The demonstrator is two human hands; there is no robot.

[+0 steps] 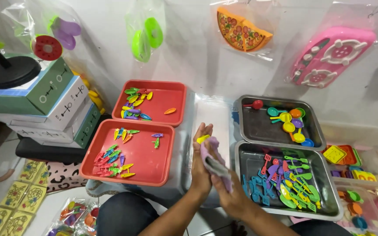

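My left hand [200, 161] and my right hand [229, 194] meet in the middle, between the trays. Together they hold a light purple plastic toy piece [213, 159] wrapped in clear film. A small yellow toy part [202, 139] sticks out at the left hand's fingertips. The left fingers are stretched upward along the purple piece, and the right hand grips it from below. Both hands hover above a clear plastic box [211, 114].
Two red trays [143, 170] [171, 94] with small coloured toy pieces lie left. Two metal trays [259, 126] [250, 159] with toy spoons and utensils lie right. Stacked boxes [53, 102] stand far left. Bagged toys [241, 30] hang on the wall. Bins [364, 175] sit at right.
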